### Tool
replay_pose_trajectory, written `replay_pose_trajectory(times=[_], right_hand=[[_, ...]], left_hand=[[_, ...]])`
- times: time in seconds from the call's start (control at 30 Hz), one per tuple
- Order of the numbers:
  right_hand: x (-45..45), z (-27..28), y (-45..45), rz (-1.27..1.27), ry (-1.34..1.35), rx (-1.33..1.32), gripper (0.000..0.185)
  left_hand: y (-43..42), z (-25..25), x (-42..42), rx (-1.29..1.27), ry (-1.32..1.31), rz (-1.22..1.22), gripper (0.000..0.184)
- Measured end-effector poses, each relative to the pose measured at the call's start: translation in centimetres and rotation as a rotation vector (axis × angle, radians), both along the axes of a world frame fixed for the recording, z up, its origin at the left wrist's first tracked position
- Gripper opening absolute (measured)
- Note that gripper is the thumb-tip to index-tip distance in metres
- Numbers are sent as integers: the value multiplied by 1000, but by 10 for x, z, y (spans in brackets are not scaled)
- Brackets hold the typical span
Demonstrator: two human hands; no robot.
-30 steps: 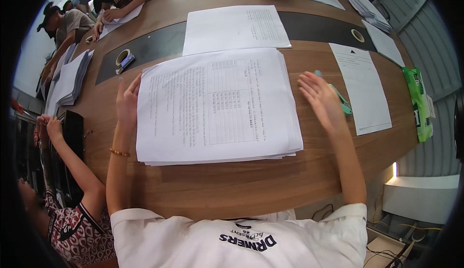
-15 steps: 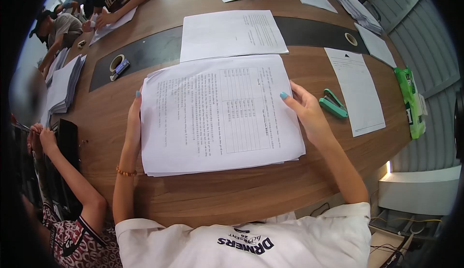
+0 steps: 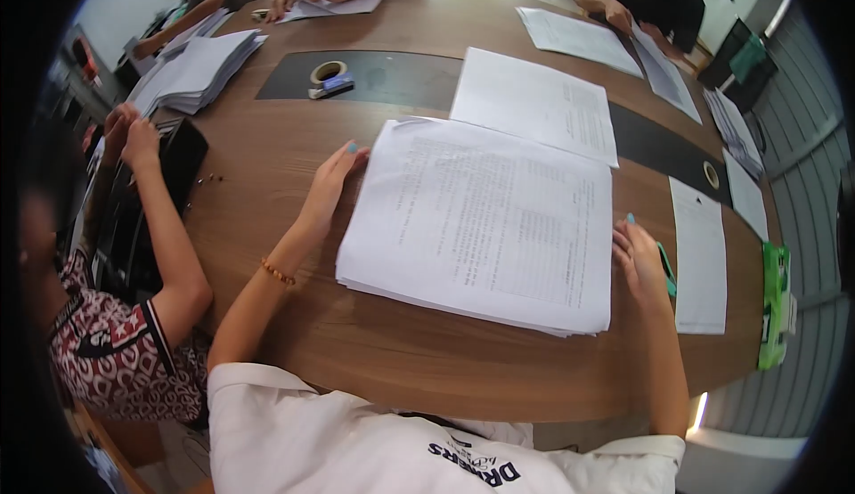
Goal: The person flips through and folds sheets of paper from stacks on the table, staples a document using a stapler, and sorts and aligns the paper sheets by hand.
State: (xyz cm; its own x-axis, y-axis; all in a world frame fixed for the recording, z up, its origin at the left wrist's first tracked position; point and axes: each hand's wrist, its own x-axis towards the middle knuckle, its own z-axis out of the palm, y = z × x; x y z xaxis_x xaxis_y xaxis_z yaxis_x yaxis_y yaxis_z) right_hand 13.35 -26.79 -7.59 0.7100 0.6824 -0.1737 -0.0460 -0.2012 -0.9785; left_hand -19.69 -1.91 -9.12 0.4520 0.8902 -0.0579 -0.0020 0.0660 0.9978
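A thick stack of printed paper lies on the wooden table in front of me, its sheets roughly squared with a few edges uneven. My left hand is at the stack's left edge, fingers stretched out and not wrapped around it. Beside the right edge, my right hand has its fingers apart and loosely bent, with nothing in them. Whether either hand touches the paper edges is hard to tell. A green stapler shows partly behind my right hand. Another set of printed sheets lies just beyond the stack.
A tape roll and a small blue-and-white item sit on the dark inlay. A single sheet and a green packet lie at right. Paper piles stand at left, near a co-worker's hands.
My right thumb has come off the top sheet, and both hands have loosened from the stack's sides. The camera view has turned, shifting the stack to the right in view.
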Motion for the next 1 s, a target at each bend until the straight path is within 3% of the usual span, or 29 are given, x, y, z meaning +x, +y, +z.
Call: replay_pose_trajectory(times=[0.03, 0.07, 0.13, 0.33, 0.4, 0.43, 0.5, 0.6, 0.73, 0.8, 1.0], right_hand=[[5, -3, 1, -7, 243, -5, 33], [0, 6, 3, 16, 234, 1, 33], [-15, 35, 3, 219, 296, -198, 39], [-22, 30, 7, 371, 148, -332, 37], [-36, 14, 9, 0, -434, -237, 34], [-41, 21, 9, 3, -436, -240, 34], [-52, 50, 9, 340, -152, -268, 33], [-30, 38, 15, 331, -7, -231, 37], [-34, 53, 20, 243, -43, -147, 38], [-34, 59, 26, 306, 262, 10, 36], [-50, 61, 35, 248, 154, -167, 33]], left_hand=[[2, 2, -3, -88, -64, -72, 40], [0, 11, -2, -79, -74, -50, 40], [-12, 29, -3, -324, 171, -238, 34], [-32, 34, 3, -298, 324, -277, 49], [-37, 9, 7, 330, 615, 10, 52], [-34, 6, 5, 326, 613, 11, 52], [-37, 19, 5, 144, 321, -212, 49], [-51, 33, 7, 36, 105, -208, 47], [-52, 19, 5, 1, 0, -205, 47], [-55, 23, 4, -38, 8, -172, 47], [-58, 24, 0, -51, -54, -163, 47]])
